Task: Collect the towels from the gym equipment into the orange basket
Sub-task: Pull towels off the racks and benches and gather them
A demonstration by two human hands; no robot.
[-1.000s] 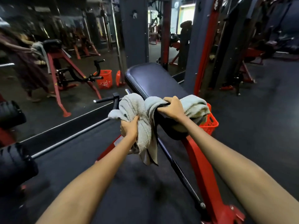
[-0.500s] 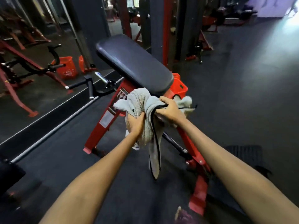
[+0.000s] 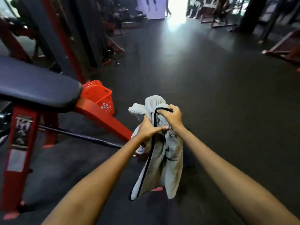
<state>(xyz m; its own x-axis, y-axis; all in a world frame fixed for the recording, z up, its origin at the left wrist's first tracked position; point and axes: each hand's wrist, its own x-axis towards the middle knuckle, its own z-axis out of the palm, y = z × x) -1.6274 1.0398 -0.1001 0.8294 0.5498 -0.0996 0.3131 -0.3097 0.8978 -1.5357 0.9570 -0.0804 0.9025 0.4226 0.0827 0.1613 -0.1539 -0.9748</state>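
Note:
Grey towels (image 3: 164, 161), one with a black edge, hang bunched in front of me over the dark floor. My left hand (image 3: 150, 129) grips the bundle from the left, thumb across the cloth. My right hand (image 3: 172, 116) clutches the top of the bundle at the black edge. The orange basket (image 3: 100, 95) stands on the floor to the left, behind the red leg of the bench, partly hidden by the black bench pad (image 3: 35, 85). Both hands are to the right of the basket and apart from it.
The bench's red frame (image 3: 100, 116) and a black crossbar (image 3: 78, 135) lie low at the left. Dark machine posts (image 3: 68, 30) stand behind the bench. More red equipment (image 3: 285, 47) sits far right. Open dark floor (image 3: 203, 70) stretches ahead toward a bright doorway.
The towels have come off the bench pad and now hang free in both hands. My view has swung right, so the bench and basket have shifted to the left.

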